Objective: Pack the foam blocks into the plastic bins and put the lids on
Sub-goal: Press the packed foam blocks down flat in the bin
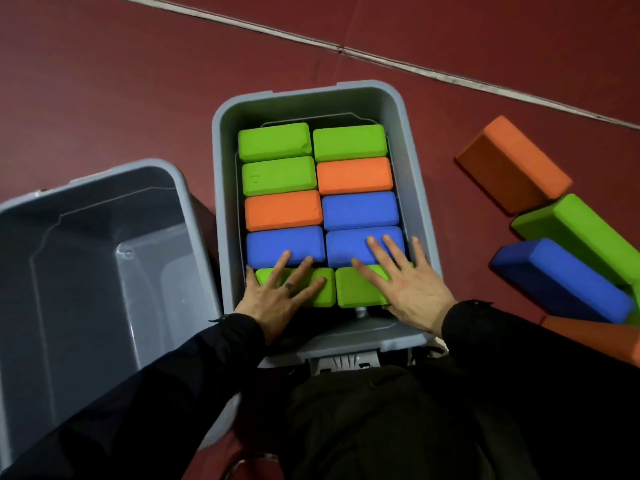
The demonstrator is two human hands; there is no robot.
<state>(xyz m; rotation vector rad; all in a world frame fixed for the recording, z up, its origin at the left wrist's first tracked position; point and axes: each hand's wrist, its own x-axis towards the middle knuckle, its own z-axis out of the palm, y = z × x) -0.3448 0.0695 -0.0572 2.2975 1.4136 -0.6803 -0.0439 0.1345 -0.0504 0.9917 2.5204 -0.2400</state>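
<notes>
Nearest, at six o'clock, both hands lie flat with fingers spread inside the middle bin (420, 188): the left hand (277, 299) presses the near-left green block (323, 292), fingertips reaching onto the blue one beyond, and the right hand (412, 289) presses the near-right green block (356, 289); neither grip holds anything, both are wide. This bin carries a full layer of foam blocks (353, 176), two columns of five, so I judge the layer is being seated and this bin is close to packed. At nine o'clock the second bin (104, 271) stands with nothing visible in it. At three o'clock loose blocks (554, 278) lie on the red floor (104, 81), blue, green and orange, still to be packed. No lid is clearly in view, so lidding remains.
</notes>
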